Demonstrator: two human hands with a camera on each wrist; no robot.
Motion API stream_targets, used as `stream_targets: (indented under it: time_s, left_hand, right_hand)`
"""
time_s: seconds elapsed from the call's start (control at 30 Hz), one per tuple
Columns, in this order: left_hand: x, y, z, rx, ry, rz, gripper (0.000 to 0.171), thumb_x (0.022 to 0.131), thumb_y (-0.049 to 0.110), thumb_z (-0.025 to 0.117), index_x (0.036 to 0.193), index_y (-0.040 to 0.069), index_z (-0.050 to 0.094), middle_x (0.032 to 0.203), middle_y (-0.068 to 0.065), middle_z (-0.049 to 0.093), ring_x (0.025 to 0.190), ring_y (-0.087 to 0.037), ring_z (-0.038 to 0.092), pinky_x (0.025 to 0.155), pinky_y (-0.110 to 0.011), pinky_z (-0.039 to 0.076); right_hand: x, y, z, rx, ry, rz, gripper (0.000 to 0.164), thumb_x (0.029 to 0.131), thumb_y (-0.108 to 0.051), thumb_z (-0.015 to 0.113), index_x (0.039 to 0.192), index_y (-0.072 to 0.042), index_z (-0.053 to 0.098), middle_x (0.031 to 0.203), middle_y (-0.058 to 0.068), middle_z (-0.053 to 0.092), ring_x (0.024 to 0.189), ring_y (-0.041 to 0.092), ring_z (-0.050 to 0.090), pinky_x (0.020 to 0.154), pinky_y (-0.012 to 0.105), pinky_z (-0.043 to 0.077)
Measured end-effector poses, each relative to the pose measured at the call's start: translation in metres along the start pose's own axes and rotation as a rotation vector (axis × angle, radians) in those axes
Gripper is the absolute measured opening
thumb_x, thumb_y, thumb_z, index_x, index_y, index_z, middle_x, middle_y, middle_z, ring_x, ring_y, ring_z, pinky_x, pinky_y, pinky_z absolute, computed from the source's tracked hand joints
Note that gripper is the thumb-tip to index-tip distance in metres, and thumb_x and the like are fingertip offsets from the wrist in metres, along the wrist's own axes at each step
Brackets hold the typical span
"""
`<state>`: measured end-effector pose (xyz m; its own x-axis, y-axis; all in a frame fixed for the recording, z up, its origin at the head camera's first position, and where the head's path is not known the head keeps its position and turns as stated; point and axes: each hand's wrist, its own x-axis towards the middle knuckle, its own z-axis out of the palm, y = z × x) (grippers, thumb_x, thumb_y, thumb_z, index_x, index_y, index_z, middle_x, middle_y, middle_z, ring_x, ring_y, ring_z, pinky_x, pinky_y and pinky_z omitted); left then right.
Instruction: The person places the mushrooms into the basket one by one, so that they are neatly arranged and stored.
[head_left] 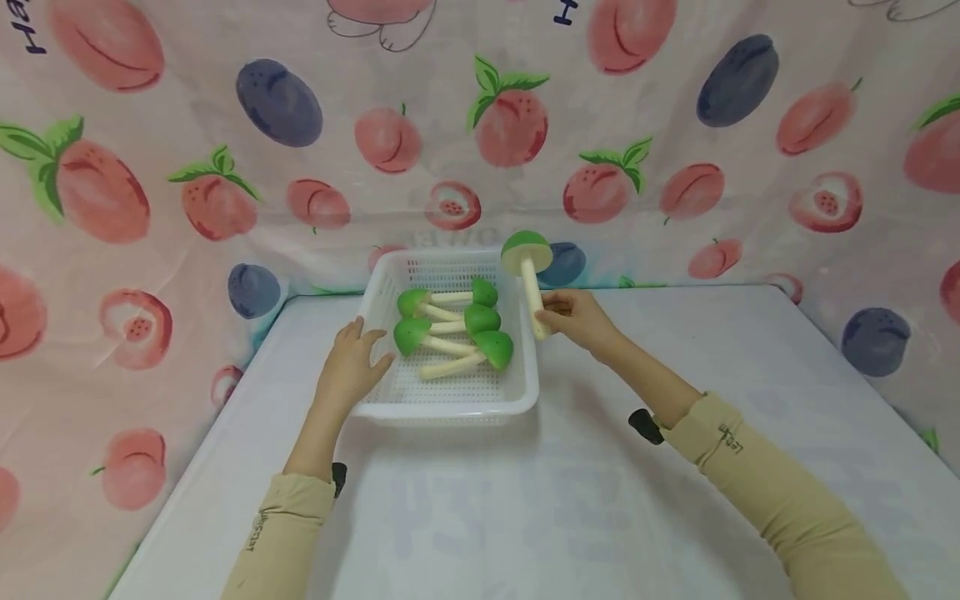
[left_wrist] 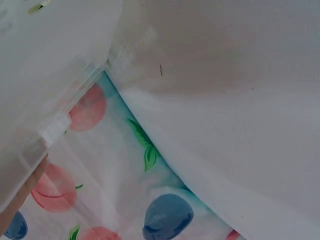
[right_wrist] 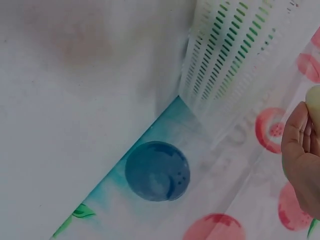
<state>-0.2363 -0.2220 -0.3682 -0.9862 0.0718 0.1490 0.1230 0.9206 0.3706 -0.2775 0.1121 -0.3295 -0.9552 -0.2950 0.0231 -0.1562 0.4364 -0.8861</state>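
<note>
A white plastic basket (head_left: 450,410) with slotted walls holds several toy mushrooms (head_left: 450,348) with green caps and pale stems, lying on their sides. My left hand (head_left: 351,367) rests on the basket's left rim, fingers spread and thumb reaching over the inside. Part of that hand (left_wrist: 25,192) shows along the basket edge in the left wrist view. Beside the right rim, my right hand (head_left: 581,321) pinches another toy mushroom (head_left: 531,283) low on its stem, cap up and slightly tilted. Only the fingers and a bit of pale stem (right_wrist: 314,100) appear in the right wrist view.
The basket stands on a white-covered table (head_left: 495,508), near its back edge. Behind it hangs a fruit-printed cloth (head_left: 465,108), which also runs down the left and right sides. Each sleeve has a small black object (head_left: 645,426) near the cuff.
</note>
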Motion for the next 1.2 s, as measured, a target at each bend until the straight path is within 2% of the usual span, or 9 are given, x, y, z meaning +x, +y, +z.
stream_targets:
  time_s: [0.1, 0.43, 0.57, 0.7, 0.83, 1.2]
  left_hand:
    - [0.0, 0.001, 0.0, -0.003, -0.001, -0.003, 0.048, 0.091, 0.026, 0.059, 0.129, -0.002, 0.053, 0.148, -0.033, 0.027, 0.138, -0.047, 0.024, 0.11, -0.061, 0.026]
    - [-0.002, -0.001, 0.0, -0.004, 0.01, 0.018, 0.043, 0.093, 0.023, 0.056, 0.128, -0.003, 0.054, 0.146, -0.035, 0.029, 0.136, -0.049, 0.026, 0.108, -0.062, 0.028]
    - [-0.003, -0.001, 0.001, -0.004, 0.046, 0.055, 0.035, 0.095, 0.014, 0.052, 0.125, -0.004, 0.056, 0.143, -0.037, 0.032, 0.133, -0.051, 0.03, 0.106, -0.062, 0.032]
    - [-0.002, -0.002, 0.001, -0.003, 0.066, 0.069, 0.033, 0.096, 0.013, 0.05, 0.124, -0.003, 0.057, 0.142, -0.037, 0.034, 0.132, -0.051, 0.031, 0.106, -0.061, 0.033]
    - [-0.002, -0.002, 0.002, -0.001, 0.065, 0.061, 0.034, 0.097, 0.015, 0.05, 0.124, -0.003, 0.057, 0.142, -0.036, 0.034, 0.133, -0.05, 0.031, 0.106, -0.061, 0.033]
    - [-0.002, 0.0, 0.002, -0.026, 0.047, 0.023, 0.038, 0.098, 0.017, 0.047, 0.127, -0.007, 0.052, 0.144, -0.035, 0.031, 0.135, -0.05, 0.028, 0.107, -0.06, 0.031]
  right_hand:
    - [-0.003, -0.006, 0.003, -0.018, -0.023, -0.035, 0.034, 0.092, -0.008, 0.058, 0.122, 0.01, 0.055, 0.115, 0.028, 0.061, 0.102, 0.032, 0.062, 0.084, 0.036, 0.056]
    - [-0.008, -0.014, 0.014, -0.088, -0.081, -0.119, 0.031, 0.091, -0.008, 0.06, 0.117, 0.008, 0.06, 0.107, 0.024, 0.065, 0.093, 0.026, 0.062, 0.076, 0.029, 0.056]
    - [-0.006, -0.014, 0.018, -0.166, -0.113, -0.182, 0.028, 0.09, -0.007, 0.06, 0.114, 0.008, 0.062, 0.102, 0.022, 0.067, 0.09, 0.026, 0.063, 0.075, 0.03, 0.055]
    - [-0.003, -0.017, 0.02, -0.254, -0.157, -0.254, 0.025, 0.089, -0.006, 0.061, 0.111, 0.007, 0.064, 0.094, 0.018, 0.069, 0.084, 0.024, 0.064, 0.073, 0.031, 0.056]
    - [-0.001, -0.02, 0.026, -0.289, -0.2, -0.293, 0.024, 0.089, -0.006, 0.061, 0.109, 0.006, 0.065, 0.091, 0.016, 0.069, 0.082, 0.023, 0.064, 0.072, 0.031, 0.057]
    - [0.002, -0.021, 0.054, -0.342, -0.329, -0.329, 0.022, 0.088, -0.006, 0.062, 0.107, 0.006, 0.066, 0.086, 0.012, 0.07, 0.076, 0.015, 0.064, 0.07, 0.024, 0.056]
